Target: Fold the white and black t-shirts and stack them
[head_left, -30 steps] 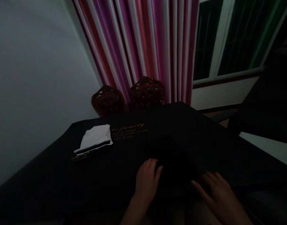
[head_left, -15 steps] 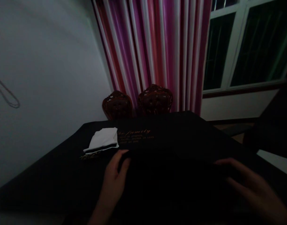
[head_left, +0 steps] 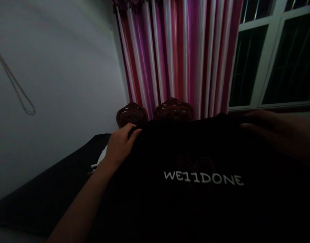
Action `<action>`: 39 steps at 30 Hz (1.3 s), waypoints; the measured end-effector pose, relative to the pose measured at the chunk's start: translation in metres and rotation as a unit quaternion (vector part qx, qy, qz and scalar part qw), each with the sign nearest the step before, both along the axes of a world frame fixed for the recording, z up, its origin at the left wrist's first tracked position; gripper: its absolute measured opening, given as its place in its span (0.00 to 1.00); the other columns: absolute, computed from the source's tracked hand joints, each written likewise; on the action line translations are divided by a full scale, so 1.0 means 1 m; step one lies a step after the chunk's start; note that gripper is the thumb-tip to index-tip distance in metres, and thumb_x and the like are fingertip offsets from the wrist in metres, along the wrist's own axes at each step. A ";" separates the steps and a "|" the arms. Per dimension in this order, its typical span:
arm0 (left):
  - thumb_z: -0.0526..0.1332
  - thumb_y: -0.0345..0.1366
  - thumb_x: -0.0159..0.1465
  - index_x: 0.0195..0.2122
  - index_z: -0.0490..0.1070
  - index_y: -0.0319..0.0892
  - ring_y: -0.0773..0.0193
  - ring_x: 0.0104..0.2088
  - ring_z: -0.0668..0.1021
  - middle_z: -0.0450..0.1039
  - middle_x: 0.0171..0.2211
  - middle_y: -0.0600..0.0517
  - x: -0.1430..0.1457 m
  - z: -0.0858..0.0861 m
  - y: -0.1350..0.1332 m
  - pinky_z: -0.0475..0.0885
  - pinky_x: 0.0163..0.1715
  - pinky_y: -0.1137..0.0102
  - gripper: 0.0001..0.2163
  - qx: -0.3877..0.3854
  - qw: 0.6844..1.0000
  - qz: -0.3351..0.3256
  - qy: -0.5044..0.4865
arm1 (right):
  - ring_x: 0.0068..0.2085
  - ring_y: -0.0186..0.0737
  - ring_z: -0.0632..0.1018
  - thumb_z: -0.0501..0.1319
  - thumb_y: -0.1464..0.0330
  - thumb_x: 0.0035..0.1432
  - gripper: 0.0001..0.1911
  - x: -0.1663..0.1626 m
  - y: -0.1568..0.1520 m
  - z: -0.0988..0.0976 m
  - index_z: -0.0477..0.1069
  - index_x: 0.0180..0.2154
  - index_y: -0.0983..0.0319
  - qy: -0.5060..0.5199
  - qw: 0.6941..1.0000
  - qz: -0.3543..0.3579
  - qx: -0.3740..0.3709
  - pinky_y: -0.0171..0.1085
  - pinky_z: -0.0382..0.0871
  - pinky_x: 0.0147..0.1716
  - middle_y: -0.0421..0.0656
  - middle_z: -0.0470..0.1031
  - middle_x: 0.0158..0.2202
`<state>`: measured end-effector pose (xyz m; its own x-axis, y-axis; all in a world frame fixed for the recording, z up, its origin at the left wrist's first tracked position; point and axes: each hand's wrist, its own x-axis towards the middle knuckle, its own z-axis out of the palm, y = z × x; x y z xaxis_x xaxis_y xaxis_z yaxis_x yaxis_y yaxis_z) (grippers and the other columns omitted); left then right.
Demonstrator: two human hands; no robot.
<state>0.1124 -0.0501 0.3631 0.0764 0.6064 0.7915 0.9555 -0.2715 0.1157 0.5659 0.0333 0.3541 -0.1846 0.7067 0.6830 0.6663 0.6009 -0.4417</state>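
Note:
A black garment [head_left: 195,202] with white lettering across its front is held up spread wide in front of me. My left hand [head_left: 119,143] grips its upper left corner, fingers curled over the edge. At the upper right edge, my right hand [head_left: 274,131] holds the cloth too, dim and partly in shadow. The garment hides most of the dark-covered table [head_left: 51,189]. A small bit of a folded white cloth [head_left: 101,158] peeks out beside my left wrist.
Two carved dark-red chair backs [head_left: 156,113] stand behind the table against a pink and purple striped curtain [head_left: 177,54]. A dark window [head_left: 276,57] is at right. A bead chain [head_left: 15,84] hangs on the pale left wall. The room is dim.
Both hands have lifted the black garment off the table and spread it apart, so its lettering now faces me. The view has tilted upward.

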 end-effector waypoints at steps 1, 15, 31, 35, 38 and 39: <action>0.49 0.48 0.70 0.46 0.68 0.42 0.60 0.40 0.77 0.75 0.40 0.50 0.001 -0.007 0.025 0.69 0.43 0.68 0.17 -0.017 1.000 0.004 0.005 | 0.36 0.46 0.76 0.61 0.52 0.58 0.18 -0.007 0.018 0.003 0.73 0.44 0.56 -0.058 0.997 -0.029 0.034 0.47 0.70 0.41 0.45 0.74 0.37; 0.47 0.45 0.70 0.61 0.62 0.42 0.52 0.65 0.59 0.58 0.64 0.45 0.055 -0.201 0.143 0.54 0.63 0.55 0.22 -0.339 0.933 -0.047 0.113 | 0.62 0.56 0.62 0.48 0.52 0.65 0.29 -0.048 0.122 -0.232 0.63 0.61 0.61 -0.288 0.939 -0.034 -0.187 0.55 0.61 0.56 0.52 0.59 0.63; 0.50 0.46 0.68 0.65 0.56 0.45 0.47 0.69 0.42 0.42 0.69 0.46 0.080 -0.206 0.141 0.35 0.64 0.45 0.25 -0.385 0.906 0.002 0.174 | 0.65 0.49 0.58 0.46 0.49 0.66 0.31 -0.012 0.143 -0.247 0.60 0.63 0.56 -0.194 0.948 -0.061 -0.243 0.48 0.54 0.62 0.42 0.55 0.66; 0.54 0.38 0.66 0.56 0.67 0.40 0.50 0.58 0.67 0.65 0.59 0.41 0.166 -0.185 0.087 0.63 0.56 0.55 0.18 -0.305 0.929 -0.113 0.177 | 0.58 0.49 0.68 0.41 0.59 0.67 0.29 0.039 0.163 -0.227 0.66 0.59 0.70 -0.151 0.940 -0.180 -0.248 0.43 0.61 0.57 0.56 0.67 0.57; 0.50 0.41 0.67 0.43 0.74 0.37 0.51 0.42 0.76 0.76 0.39 0.41 0.251 -0.192 0.041 0.73 0.39 0.59 0.17 -0.312 0.904 -0.242 0.166 | 0.51 0.53 0.74 0.45 0.61 0.65 0.26 0.060 0.169 -0.227 0.73 0.52 0.69 -0.161 0.924 -0.225 -0.264 0.46 0.67 0.51 0.58 0.73 0.50; 0.50 0.45 0.67 0.42 0.74 0.36 0.49 0.40 0.76 0.76 0.38 0.39 0.279 -0.199 0.031 0.73 0.38 0.58 0.20 -0.316 0.894 -0.273 0.163 | 0.50 0.55 0.74 0.47 0.60 0.64 0.26 0.062 0.169 -0.230 0.74 0.49 0.68 -0.169 0.921 -0.233 -0.264 0.47 0.68 0.49 0.58 0.73 0.48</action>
<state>0.3910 -0.0191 0.1641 0.6608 0.7273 0.1857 0.7122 -0.6856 0.1510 0.6280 0.2024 0.1241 0.0843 0.9800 0.1804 0.9500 -0.0244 -0.3112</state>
